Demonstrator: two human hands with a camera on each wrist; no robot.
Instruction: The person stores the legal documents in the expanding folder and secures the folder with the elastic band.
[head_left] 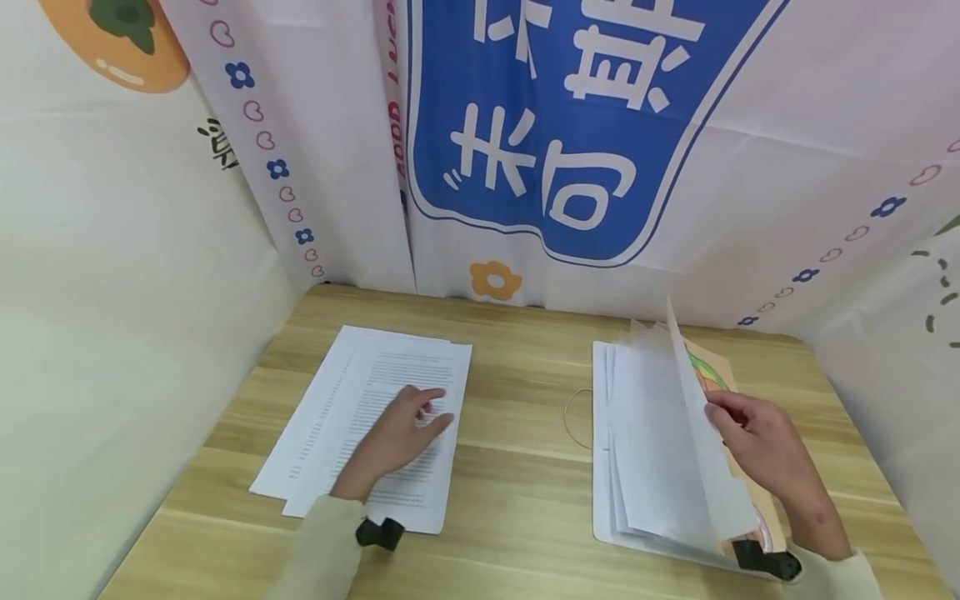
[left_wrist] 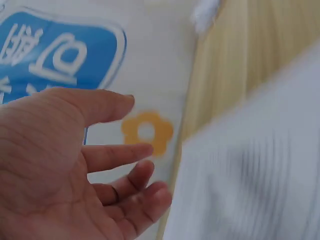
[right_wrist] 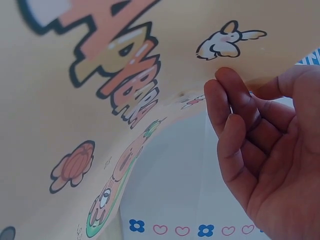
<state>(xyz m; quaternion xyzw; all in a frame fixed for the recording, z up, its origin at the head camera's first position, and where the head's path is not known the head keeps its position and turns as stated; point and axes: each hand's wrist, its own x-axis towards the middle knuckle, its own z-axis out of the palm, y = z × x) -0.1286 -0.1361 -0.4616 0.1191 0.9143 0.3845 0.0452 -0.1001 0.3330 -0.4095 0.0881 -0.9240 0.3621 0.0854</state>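
Observation:
On the left of the table lie printed sheets (head_left: 405, 375), overlapping one another. My left hand (head_left: 401, 433) hovers over them in the head view, thumb and fingers spread apart; the left wrist view shows nothing between its fingers. On the right, a folder (head_left: 602, 500) lies opened with white papers (head_left: 652, 450) inside. Its peach cover (right_wrist: 125, 65), printed with cartoon figures and lettering, is raised. My right hand (head_left: 765, 437) pinches the edge of this cover between thumb and fingers, beside an upright translucent sheet (head_left: 701, 450).
A thin elastic loop (head_left: 576, 417) sticks out from the folder's left side. Bare wood of the table (head_left: 525, 475) lies between the printed sheets and the folder. A printed white cloth (head_left: 337, 125) hangs behind the table and along both sides.

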